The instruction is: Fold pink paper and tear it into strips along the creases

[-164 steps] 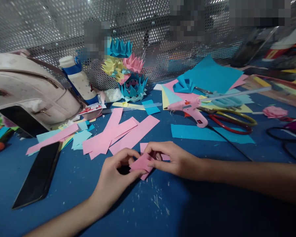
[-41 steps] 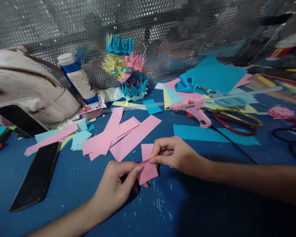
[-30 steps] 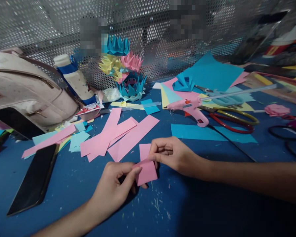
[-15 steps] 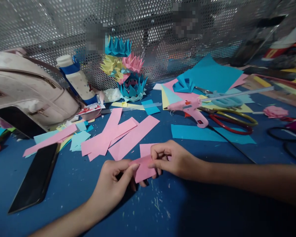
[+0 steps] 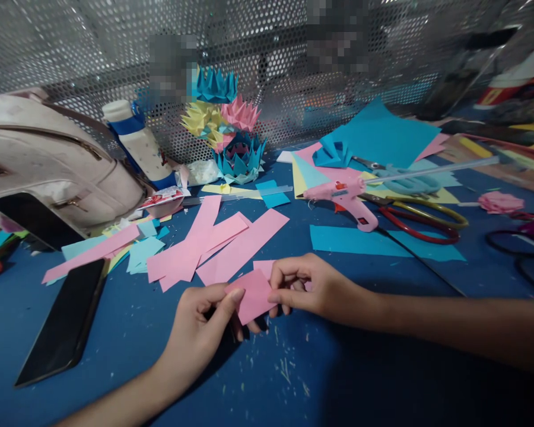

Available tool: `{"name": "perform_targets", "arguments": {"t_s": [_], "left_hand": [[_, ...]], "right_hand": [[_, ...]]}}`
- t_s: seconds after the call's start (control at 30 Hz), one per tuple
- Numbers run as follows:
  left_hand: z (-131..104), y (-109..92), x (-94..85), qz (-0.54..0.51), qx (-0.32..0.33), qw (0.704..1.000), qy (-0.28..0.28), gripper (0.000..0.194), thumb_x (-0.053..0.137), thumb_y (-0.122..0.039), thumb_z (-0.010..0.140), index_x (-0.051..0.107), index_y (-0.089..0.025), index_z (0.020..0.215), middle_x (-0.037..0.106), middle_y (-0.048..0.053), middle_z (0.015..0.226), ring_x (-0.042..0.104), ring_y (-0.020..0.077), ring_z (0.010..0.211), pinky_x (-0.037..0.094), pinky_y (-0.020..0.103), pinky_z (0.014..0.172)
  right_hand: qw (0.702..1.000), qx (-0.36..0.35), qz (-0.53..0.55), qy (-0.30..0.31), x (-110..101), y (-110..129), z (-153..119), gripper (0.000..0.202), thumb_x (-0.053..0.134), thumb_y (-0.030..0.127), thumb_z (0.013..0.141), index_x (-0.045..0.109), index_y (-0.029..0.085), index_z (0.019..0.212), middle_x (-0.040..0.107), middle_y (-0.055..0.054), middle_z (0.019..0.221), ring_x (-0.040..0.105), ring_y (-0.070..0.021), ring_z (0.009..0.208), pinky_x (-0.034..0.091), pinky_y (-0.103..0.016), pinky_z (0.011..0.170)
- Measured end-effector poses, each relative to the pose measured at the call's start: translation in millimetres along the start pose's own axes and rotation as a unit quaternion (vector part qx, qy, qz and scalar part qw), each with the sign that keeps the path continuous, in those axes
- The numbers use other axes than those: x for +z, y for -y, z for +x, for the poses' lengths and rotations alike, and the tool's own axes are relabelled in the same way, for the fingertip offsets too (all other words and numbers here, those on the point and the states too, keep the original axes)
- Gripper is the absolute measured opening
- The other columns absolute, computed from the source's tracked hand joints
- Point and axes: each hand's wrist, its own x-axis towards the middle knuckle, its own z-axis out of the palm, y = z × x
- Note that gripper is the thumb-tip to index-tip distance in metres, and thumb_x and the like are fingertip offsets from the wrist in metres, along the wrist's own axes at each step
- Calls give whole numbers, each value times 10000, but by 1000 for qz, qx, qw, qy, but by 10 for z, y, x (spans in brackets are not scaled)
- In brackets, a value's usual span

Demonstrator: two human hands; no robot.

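A small piece of pink paper (image 5: pixel 253 296) is pinched between my two hands, just above the blue table. My left hand (image 5: pixel 209 317) grips its left edge between thumb and fingers. At its right edge, my right hand (image 5: pixel 305 284) pinches it with thumb and forefinger. Behind the right fingers, part of another pink paper piece (image 5: pixel 263 265) shows; whether it lies on the table or is held I cannot tell. Several pink paper strips (image 5: pixel 244 246) lie crossed just beyond my hands.
A pink glue gun (image 5: pixel 340 193), red-and-yellow scissors (image 5: pixel 420 219) and a blue paper strip (image 5: pixel 360 240) lie to the right. Folded paper flowers (image 5: pixel 238 155) stand by the perforated metal panel (image 5: pixel 276 65). On the left are a phone (image 5: pixel 64 323), a bottle (image 5: pixel 137 142) and a pale backpack (image 5: pixel 48 154).
The held pink paper has tilted, and more of its face shows now. My left hand has shifted slightly left and up; my right hand has barely moved.
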Motion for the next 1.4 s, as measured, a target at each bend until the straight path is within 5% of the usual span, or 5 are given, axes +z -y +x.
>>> {"name": "perform_targets", "arguments": {"t_s": [0.67,0.8,1.0,1.23,1.4], "left_hand": [[3,14,-7,-28,-16,999,-11,396,510,-335,977,730,-137,715,694,52,633,612,123,577,454,206,571],[25,18,1,16,12,998,-56,377,549,-309,946,648,-147,620,615,5,573,512,88,540,391,188,526],[115,67,-59,-84,-36,988,-124,161,777,-194,725,665,-172,838,654,-34,683,577,76,583,458,162,567],[142,48,-53,-138,-54,986,-73,198,797,-179,706,612,-151,771,639,-36,624,576,66,599,451,151,600],[141,80,-39,-118,-47,991,-45,217,755,-198,739,557,-144,668,621,-27,588,547,61,553,408,157,549]], "right_hand": [[1000,-20,0,6,-8,-22,-20,172,624,242,844,567,157,705,674,-19,626,601,-98,554,453,-211,539],[1000,-17,-6,3,-8,3,-19,187,625,263,853,557,159,713,688,-29,646,609,-104,572,466,-218,555],[997,-54,-43,42,-10,-9,-19,189,630,278,862,599,145,732,693,-36,715,604,-102,610,445,-209,558],[990,-121,-67,-17,-29,-87,-15,246,567,339,934,587,191,1130,613,-44,994,583,-131,830,462,-246,688],[980,-172,-92,24,-41,-82,-1,114,617,297,910,640,186,922,566,-58,1089,544,-172,1023,445,-314,871]]}}
